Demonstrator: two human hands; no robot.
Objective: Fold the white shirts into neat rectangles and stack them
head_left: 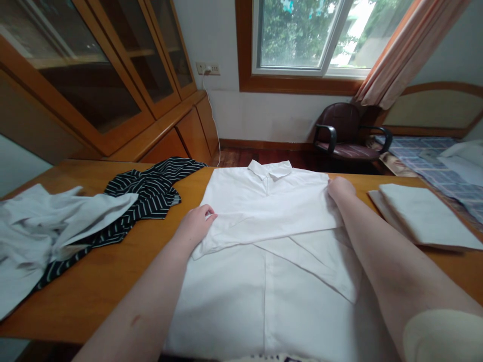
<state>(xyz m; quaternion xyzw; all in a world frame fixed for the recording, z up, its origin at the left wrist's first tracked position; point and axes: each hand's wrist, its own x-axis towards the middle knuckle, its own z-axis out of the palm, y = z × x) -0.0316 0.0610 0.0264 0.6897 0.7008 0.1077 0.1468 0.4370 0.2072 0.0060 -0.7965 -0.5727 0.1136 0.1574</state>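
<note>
A white collared shirt (264, 261) lies flat on the wooden table (94, 281), collar at the far edge, both sleeves folded across its middle. My left hand (196, 224) rests on the shirt's left edge, fingers curled and pinching the cloth of the folded sleeve. My right hand (340, 188) presses on the shirt's right shoulder, fingers bent over the fabric there.
A black-and-white striped garment (147, 198) and a crumpled pale grey garment (45, 231) lie at the table's left. A folded white cloth (418, 213) sits at the right. Beyond are a dark office chair (341, 133), a bed (437, 156) and wooden cabinets (113, 85).
</note>
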